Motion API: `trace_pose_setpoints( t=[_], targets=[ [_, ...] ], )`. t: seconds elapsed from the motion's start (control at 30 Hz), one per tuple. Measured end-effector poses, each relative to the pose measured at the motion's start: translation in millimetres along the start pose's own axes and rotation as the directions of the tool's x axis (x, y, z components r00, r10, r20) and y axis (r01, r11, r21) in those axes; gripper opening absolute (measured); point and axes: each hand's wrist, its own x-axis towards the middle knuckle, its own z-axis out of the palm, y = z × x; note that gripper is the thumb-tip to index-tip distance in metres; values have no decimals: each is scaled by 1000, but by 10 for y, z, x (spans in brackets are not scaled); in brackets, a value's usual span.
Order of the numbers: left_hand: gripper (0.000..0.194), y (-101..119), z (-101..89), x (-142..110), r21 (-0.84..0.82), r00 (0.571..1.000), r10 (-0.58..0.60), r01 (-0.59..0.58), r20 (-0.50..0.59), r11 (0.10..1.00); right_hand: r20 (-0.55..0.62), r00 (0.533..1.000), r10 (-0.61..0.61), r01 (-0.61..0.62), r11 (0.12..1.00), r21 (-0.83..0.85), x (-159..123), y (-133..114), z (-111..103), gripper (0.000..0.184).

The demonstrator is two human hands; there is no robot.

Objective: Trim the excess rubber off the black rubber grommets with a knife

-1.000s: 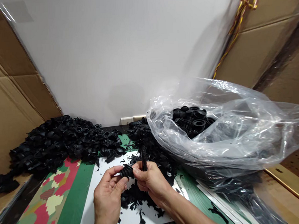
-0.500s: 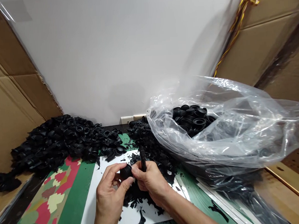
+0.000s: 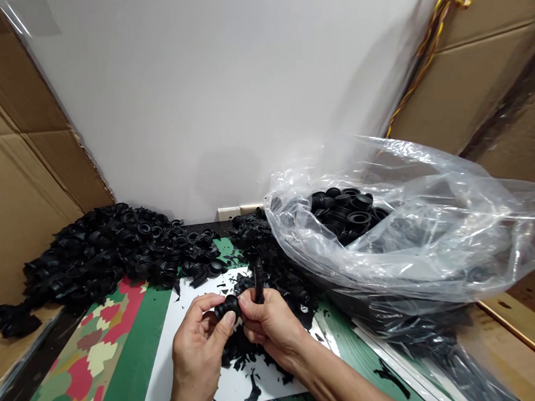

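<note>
In my left hand (image 3: pixel 198 343) a small black ribbed rubber bellows (image 3: pixel 226 308) is pinched between thumb and fingers. My right hand (image 3: pixel 276 324) is closed around a slim black-handled tool (image 3: pixel 259 277), whose upper end sticks up past the forefinger; its working end is hidden. The right thumb and fingertips meet the right side of the bellows. Beneath both hands, black rubber scraps (image 3: pixel 239 344) lie scattered over a white sheet (image 3: pixel 162 361).
A heap of untrimmed black rubber parts (image 3: pixel 117 244) lies at the left. To the right, an opened clear plastic bag (image 3: pixel 405 253) holds many black bellows (image 3: pixel 357 220). More scraps (image 3: pixel 274 254) are piled behind my hands. Cardboard (image 3: pixel 25 117) and a pale wall (image 3: pixel 226 95) border the table.
The bellows has turned in my left fingers, and its ribs now face differently. My right hand stays close beside it, with the tool still in its grip. The view has shifted slightly.
</note>
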Motion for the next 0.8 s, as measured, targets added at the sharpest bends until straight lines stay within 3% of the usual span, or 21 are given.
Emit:
trace_pose_setpoints(
  t=[0.1, 0.33, 0.43, 0.53, 0.63, 0.7, 0.73, 0.8],
  targets=[
    [30, 20, 0, -1, -12, 999, -17, 17, 46, 1000, 3, 1000, 9, -9, 1000, 1, 1, 3, -2, 53],
    [15, 34, -29, 16, 94, 990, 132, -136, 51, 986, -8, 1000, -7, 6, 996, -90, -26, 0, 33, 53],
    [13, 27, -46, 33, 136, 989, 141, -145, 39, 980, -69, 987, -144, 121, 958, -261, -45, -70, 10, 46],
    [12, 28, -54, 42, 156, 988, 153, -156, 32, 975, -78, 930, -359, 307, 875, -374, -78, -188, -40, 47],
    [10, 22, -59, 43, 191, 979, 201, -205, 39, 960, 20, 828, -561, 488, 702, -520, -125, -280, -97, 49],
    [8, 14, -62, 41, 218, 969, 240, -246, 52, 944, 83, 780, -620, 527, 580, -621, -143, -299, -132, 50],
    [8, 9, -63, 40, 229, 964, 259, -265, 60, 936, 88, 783, -615, 519, 571, -636, -143, -296, -147, 51],
    [8, -1, -64, 38, 245, 955, 286, -297, 77, 923, 43, 829, -557, 477, 666, -573, -130, -280, -162, 51]
  ],
)
